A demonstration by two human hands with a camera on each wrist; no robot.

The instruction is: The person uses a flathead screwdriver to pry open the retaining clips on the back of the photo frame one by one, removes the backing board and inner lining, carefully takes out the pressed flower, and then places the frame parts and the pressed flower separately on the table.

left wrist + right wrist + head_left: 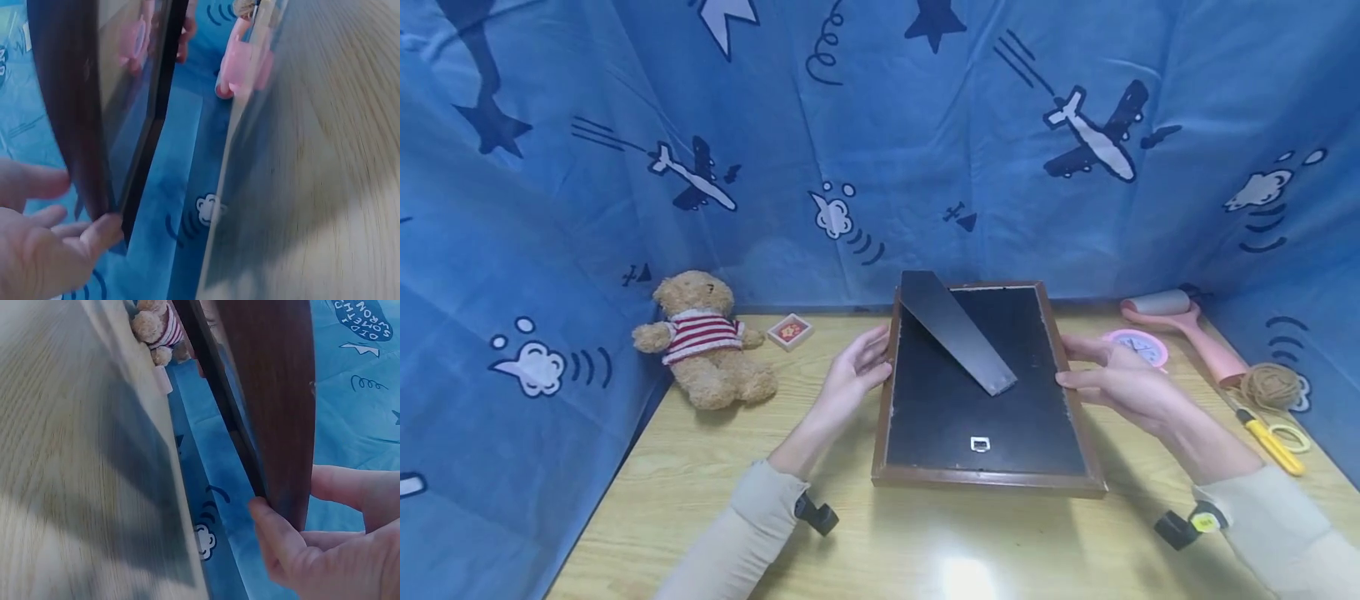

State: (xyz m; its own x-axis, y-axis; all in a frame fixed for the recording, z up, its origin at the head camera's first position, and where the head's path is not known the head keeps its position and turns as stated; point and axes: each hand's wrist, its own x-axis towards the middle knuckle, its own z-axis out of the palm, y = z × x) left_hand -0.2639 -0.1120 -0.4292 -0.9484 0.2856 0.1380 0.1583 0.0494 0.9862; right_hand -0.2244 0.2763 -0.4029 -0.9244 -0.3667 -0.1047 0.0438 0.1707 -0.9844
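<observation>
A brown picture frame [988, 482] is held up over the table, its black back with a fold-out stand leg [958, 333] facing the head camera. My left hand [855, 367] grips its left edge, thumb on the back side and fingers curled round the rim. On the opposite edge my right hand [1116, 379] pinches the rim between thumb and fingers. In the left wrist view the glass front of the picture frame [128, 100] faces down toward the table. From the right wrist, the side of the picture frame [275, 394] stands above the wood with its shadow below.
A teddy bear [703, 342] in a striped shirt and a small card-like box [790, 332] are at the back left. To the right lie a pink clock [1138, 348], a lint roller [1195, 329], a twine ball [1270, 387], a yellow-handled tool [1273, 442] and a tape ring [1291, 437].
</observation>
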